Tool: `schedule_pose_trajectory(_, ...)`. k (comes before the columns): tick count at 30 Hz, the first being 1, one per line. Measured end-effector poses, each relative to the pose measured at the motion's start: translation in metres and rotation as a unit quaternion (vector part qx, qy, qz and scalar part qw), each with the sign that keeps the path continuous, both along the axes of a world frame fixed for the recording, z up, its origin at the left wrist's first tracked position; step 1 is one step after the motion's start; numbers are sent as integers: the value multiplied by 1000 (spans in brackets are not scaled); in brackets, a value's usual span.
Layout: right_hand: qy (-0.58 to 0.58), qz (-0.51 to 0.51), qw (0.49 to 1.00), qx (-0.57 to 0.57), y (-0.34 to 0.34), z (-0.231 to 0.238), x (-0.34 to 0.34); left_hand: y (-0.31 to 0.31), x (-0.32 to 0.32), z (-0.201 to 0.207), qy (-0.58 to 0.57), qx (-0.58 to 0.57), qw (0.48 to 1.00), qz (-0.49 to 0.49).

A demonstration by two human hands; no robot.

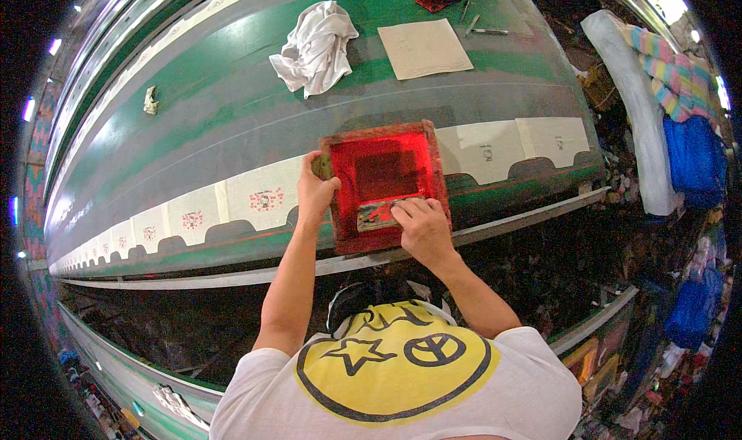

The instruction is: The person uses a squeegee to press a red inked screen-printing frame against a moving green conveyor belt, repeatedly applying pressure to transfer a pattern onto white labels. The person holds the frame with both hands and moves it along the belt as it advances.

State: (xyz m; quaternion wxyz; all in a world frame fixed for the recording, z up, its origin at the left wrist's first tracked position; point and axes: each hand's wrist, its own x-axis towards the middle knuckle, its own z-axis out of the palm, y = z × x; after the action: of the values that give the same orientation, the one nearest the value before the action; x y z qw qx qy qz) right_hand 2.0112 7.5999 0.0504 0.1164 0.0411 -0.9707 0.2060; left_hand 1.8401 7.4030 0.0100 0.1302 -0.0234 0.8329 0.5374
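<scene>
A small screen-printing frame with red ink inside lies across a row of pale cloth pieces near the table's front edge. My left hand grips its left side, the thumb over the rim. In my right hand is an ink-smeared squeegee, held low inside the frame at the near end; its lower edge cannot be seen. To the left, cloth pieces carry a small dark figure ringed with red marks. On the right, the pieces show only a dark figure. What lies under the frame is hidden.
On the long green and grey table are a crumpled white cloth, a brown sheet, pens and a dark red item. A metal rail borders the front edge. Blue bags sit at right.
</scene>
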Motion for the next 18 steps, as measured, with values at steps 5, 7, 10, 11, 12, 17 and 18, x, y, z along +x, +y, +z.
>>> schedule_pose_trajectory(5, -16, 26, 999, 11, 6, 5, 2, -4, -2, -4, -1, -43, 999, -8)
schedule_pose_trajectory(7, -43, 30, 999, -6, 12, 10, -4, -6, -3, -7, -8, -54, 998, -9)
schedule_pose_trajectory(10, -6, 21, 1000, -22, 23, 16, -42, -3, -2, -2, -2, -59, 998, -12)
schedule_pose_trajectory(11, 19, 21, 1000, 8, 28, 12, -61, -1, -1, 4, 15, -64, 998, -16)
schedule_pose_trajectory(12, 23, 11, 999, 23, 30, 11, -80, 0, 0, 8, 30, -69, 997, -21)
schedule_pose_trajectory(17, -8, 4, 1000, 27, 29, 5, -109, -2, 2, 0, 45, -88, 995, -25)
schedule_pose_trajectory(18, -17, 3, 999, 31, 26, -1, -102, 0, 1, 4, 37, -100, 994, -26)
